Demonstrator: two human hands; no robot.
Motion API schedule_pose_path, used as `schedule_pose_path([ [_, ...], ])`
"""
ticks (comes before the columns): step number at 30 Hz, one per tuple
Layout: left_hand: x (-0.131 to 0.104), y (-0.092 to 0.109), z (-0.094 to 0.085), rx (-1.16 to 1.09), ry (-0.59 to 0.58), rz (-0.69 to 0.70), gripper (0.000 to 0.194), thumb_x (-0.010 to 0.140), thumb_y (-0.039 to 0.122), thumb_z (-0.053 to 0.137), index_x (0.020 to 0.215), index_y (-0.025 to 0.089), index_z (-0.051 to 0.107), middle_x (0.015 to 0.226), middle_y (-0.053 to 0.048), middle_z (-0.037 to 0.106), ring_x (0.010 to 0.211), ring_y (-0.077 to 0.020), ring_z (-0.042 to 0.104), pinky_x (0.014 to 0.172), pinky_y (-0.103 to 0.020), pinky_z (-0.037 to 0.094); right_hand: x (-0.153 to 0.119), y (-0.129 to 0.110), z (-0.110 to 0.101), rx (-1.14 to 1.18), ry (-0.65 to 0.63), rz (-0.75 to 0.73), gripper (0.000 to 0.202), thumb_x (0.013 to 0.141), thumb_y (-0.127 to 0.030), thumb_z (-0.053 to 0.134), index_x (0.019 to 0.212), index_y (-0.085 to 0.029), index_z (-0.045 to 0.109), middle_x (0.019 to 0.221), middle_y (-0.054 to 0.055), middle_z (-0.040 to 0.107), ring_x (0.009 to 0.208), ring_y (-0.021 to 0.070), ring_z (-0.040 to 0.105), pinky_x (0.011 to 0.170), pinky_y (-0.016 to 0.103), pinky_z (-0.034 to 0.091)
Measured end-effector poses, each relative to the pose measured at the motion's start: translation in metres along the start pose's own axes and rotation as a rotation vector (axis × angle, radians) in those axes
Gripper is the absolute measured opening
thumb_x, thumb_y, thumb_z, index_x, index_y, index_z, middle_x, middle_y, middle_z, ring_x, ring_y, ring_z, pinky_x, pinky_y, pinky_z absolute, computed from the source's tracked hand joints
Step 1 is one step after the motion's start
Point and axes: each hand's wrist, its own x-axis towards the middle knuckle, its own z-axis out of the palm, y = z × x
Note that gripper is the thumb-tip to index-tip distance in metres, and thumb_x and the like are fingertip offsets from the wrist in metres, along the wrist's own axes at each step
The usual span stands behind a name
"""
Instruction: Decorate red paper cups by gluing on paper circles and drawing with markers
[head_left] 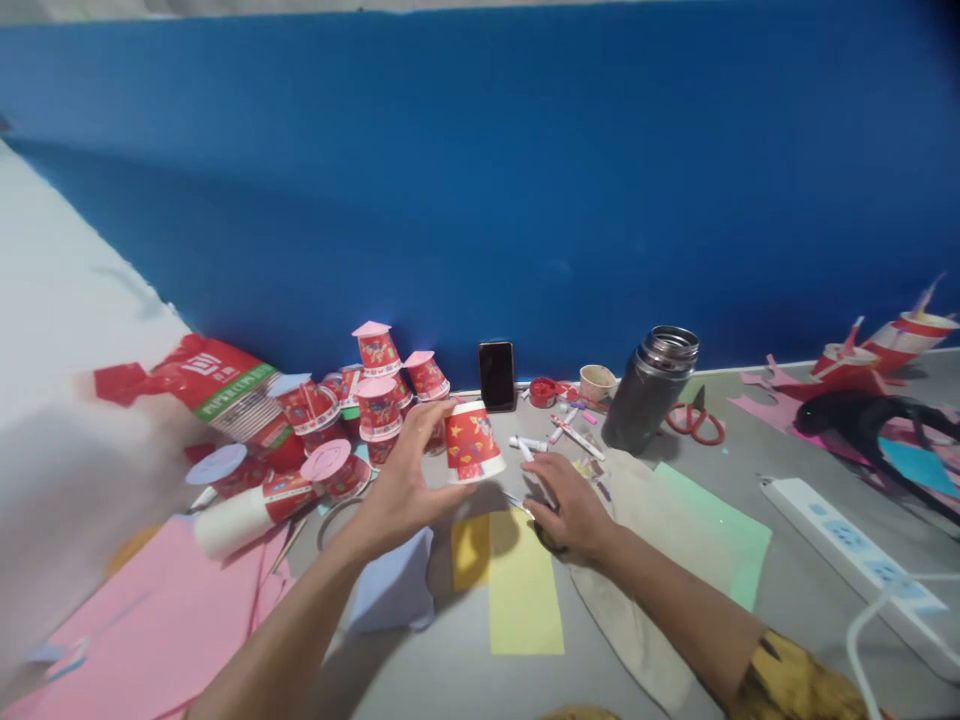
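Observation:
My left hand [405, 495] grips a red printed paper cup [474, 442] with a white rim, thumb below and fingers behind. The cup is upside down, tilted and held above the table. To its right, my right hand [574, 508] is closed with curled fingers around a slim white marker [524, 450] that points up and left. A thin metal blade [516, 500] shows just below those fingers; the rest of that tool is mostly hidden. Under the hands lie a yellow paper strip [525, 590], an orange paper piece [470, 550] and a lilac sheet [394, 585].
Decorated paper cups [379, 405] are stacked at the left, near a red cup bag [225, 385] and pink sheets [165, 620]. A phone [496, 376] leans at the back. Rightward stand a dark flask [649, 395], red-handled scissors [697, 424] and a power strip [847, 555].

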Motion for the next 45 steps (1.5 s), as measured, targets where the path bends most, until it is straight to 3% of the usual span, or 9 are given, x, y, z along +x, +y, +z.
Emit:
schedule_pose_path([
  [4,0.029,-0.003,0.011,0.114,-0.125,0.126,0.082,0.084,0.03,0.085,0.157,0.027,0.046,0.16,-0.018,0.052,0.155,-0.0396,0.049,0.126,-0.061,0.045,0.004,-0.001,0.001,0.05,0.027,0.112,0.021,0.097,-0.016,0.057,0.108,-0.022,0.073,0.104,0.011,0.08,0.099,0.0271,0.077,0.088,0.042,0.065],
  [14,0.038,-0.022,0.015,0.076,-0.054,0.167,0.079,0.083,0.011,0.066,0.156,0.026,0.039,0.155,-0.018,0.045,0.152,-0.0374,0.047,0.123,-0.061,0.048,0.012,-0.003,-0.012,0.096,0.128,0.491,0.026,0.101,-0.03,0.055,0.119,-0.02,0.072,0.111,0.01,0.082,0.101,0.0277,0.078,0.089,0.042,0.062],
  [21,0.01,-0.055,0.061,-0.054,-0.128,-0.023,0.077,0.087,0.031,0.076,0.155,0.026,0.041,0.153,-0.017,0.044,0.148,-0.0382,0.049,0.11,-0.057,0.06,0.001,0.003,-0.062,-0.072,0.104,0.38,0.023,0.104,-0.03,0.057,0.115,-0.021,0.075,0.104,0.009,0.073,0.099,0.0264,0.07,0.089,0.04,0.057],
  [25,-0.008,-0.073,0.088,-0.065,-0.05,-0.113,0.078,0.084,0.038,0.082,0.152,0.028,0.044,0.147,-0.014,0.048,0.141,-0.0382,0.055,0.107,-0.058,0.062,-0.029,0.009,-0.075,-0.248,-0.03,0.428,0.021,0.106,-0.026,0.056,0.116,-0.021,0.074,0.101,0.01,0.071,0.095,0.0271,0.068,0.085,0.039,0.055],
  [30,-0.015,-0.085,0.097,-0.033,0.09,-0.086,0.079,0.082,0.04,0.086,0.151,0.029,0.049,0.14,-0.013,0.052,0.131,-0.0368,0.061,0.104,-0.058,0.063,-0.056,0.019,-0.085,-0.395,-0.041,0.485,0.019,0.105,-0.024,0.058,0.117,-0.021,0.071,0.104,0.011,0.074,0.099,0.0296,0.067,0.088,0.041,0.054],
  [35,-0.015,-0.089,0.098,-0.024,0.122,-0.107,0.079,0.083,0.043,0.086,0.151,0.03,0.049,0.139,-0.015,0.052,0.133,-0.0394,0.057,0.105,-0.063,0.061,-0.039,0.019,-0.098,-0.469,-0.04,0.445,0.019,0.104,-0.026,0.06,0.117,-0.019,0.071,0.111,0.014,0.075,0.104,0.0323,0.068,0.092,0.044,0.054],
  [38,-0.015,-0.086,0.102,-0.049,0.118,-0.113,0.077,0.084,0.04,0.085,0.15,0.029,0.048,0.141,-0.015,0.05,0.135,-0.0385,0.058,0.104,-0.061,0.062,-0.009,0.003,-0.088,-0.4,-0.004,0.368,0.016,0.105,-0.027,0.06,0.111,-0.02,0.072,0.106,0.013,0.077,0.099,0.029,0.07,0.089,0.04,0.053],
  [41,-0.015,-0.083,0.105,-0.1,0.146,-0.124,0.077,0.083,0.032,0.083,0.15,0.029,0.046,0.142,-0.014,0.047,0.132,-0.0351,0.062,0.1,-0.055,0.065,0.014,-0.02,-0.058,-0.247,-0.173,0.216,0.019,0.106,-0.025,0.057,0.096,-0.022,0.072,0.088,0.006,0.078,0.082,0.0218,0.071,0.076,0.032,0.049],
  [45,-0.017,-0.083,0.104,-0.106,0.149,-0.115,0.078,0.08,0.02,0.076,0.152,0.027,0.045,0.145,-0.014,0.046,0.136,-0.0336,0.059,0.105,-0.052,0.063,0.013,-0.031,-0.02,-0.12,-0.175,0.079,0.027,0.107,-0.026,0.057,0.085,-0.021,0.072,0.073,0.003,0.077,0.066,0.0166,0.067,0.068,0.028,0.043],
])
